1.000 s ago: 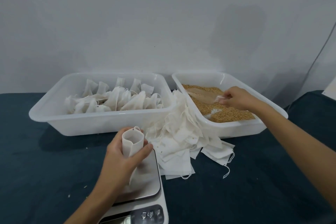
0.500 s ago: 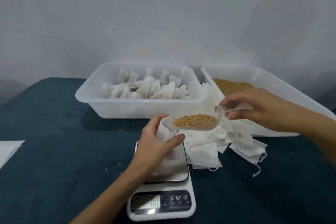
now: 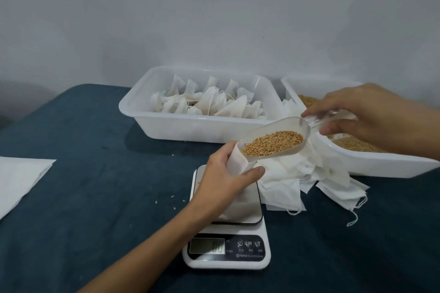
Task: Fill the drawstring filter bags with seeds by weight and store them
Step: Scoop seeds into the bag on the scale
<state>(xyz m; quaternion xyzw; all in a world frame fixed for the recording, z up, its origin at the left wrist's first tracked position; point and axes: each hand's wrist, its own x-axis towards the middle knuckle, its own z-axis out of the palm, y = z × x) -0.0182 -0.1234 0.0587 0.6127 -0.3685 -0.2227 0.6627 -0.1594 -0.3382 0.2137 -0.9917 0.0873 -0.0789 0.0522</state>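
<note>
Since half a second ago the scoop (image 3: 273, 140) has tipped lower, its mouth now at the open top of the filter bag (image 3: 238, 162). Right hand (image 3: 364, 114) pinches the clear scoop's handle; seeds (image 3: 273, 144) heaped inside it. Left hand (image 3: 226, 183) curls round the bag, holding it upright on the scale (image 3: 227, 228), bag bottom on the steel platform. Empty bags (image 3: 297, 176) piled just right of the scale, touching the seed tray (image 3: 381, 164). Filled bags (image 3: 209, 104) sit in the left tray (image 3: 190, 128). White sheet (image 3: 21, 178) at far left on the blue cloth (image 3: 95, 197).
</note>
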